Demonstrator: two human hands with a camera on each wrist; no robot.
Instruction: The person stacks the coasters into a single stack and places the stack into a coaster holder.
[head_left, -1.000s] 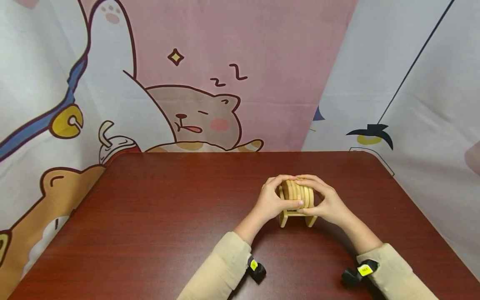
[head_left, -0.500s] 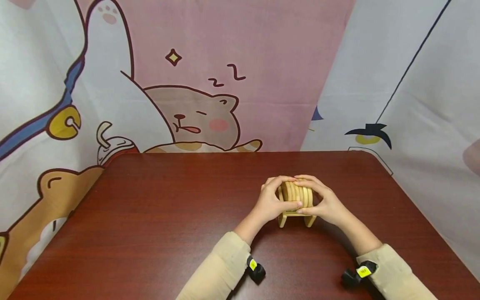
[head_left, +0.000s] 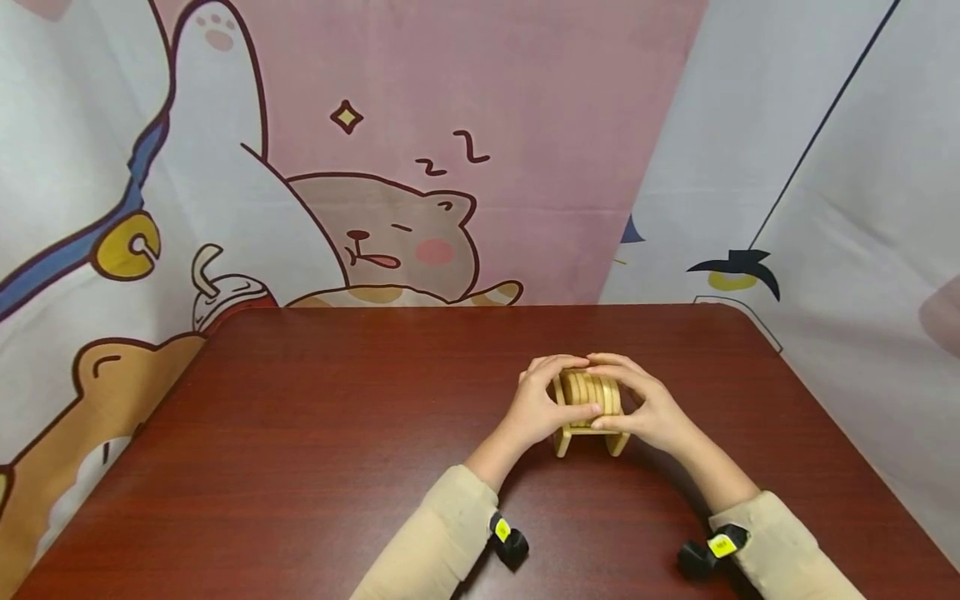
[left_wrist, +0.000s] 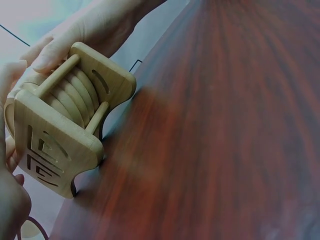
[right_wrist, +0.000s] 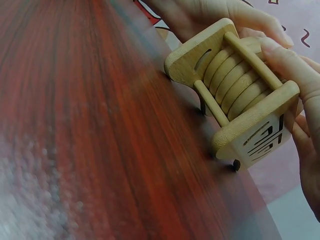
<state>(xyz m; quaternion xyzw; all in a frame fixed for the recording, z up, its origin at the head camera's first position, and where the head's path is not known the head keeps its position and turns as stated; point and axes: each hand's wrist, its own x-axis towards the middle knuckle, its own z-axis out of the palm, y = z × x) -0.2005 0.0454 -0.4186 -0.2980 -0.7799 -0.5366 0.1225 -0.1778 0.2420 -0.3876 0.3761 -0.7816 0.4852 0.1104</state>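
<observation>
Several round wooden coasters [head_left: 592, 390] stand on edge, side by side, in a small wooden coaster holder [head_left: 588, 431] at the right of the table. My left hand [head_left: 538, 404] holds the stack from the left, thumb in front and fingers over the top. From the right, my right hand [head_left: 656, 408] grips the same stack likewise, its fingertips close to the left ones. Carved slots mark the holder's end panel [left_wrist: 57, 145] in the left wrist view. Between the rails in the right wrist view lie the coasters [right_wrist: 235, 82]. Fingers partly hide the coasters' upper edges.
The dark red-brown table [head_left: 337, 450] stretches far to the left of the holder. Cartoon-printed cloth [head_left: 555, 150] hangs behind and along both sides. Black wrist cameras [head_left: 512, 546] sit at both beige sleeves, just above the tabletop.
The coasters have sunk slightly lower in the holder, with both hands staying around them. The holder stays at its spot on the table.
</observation>
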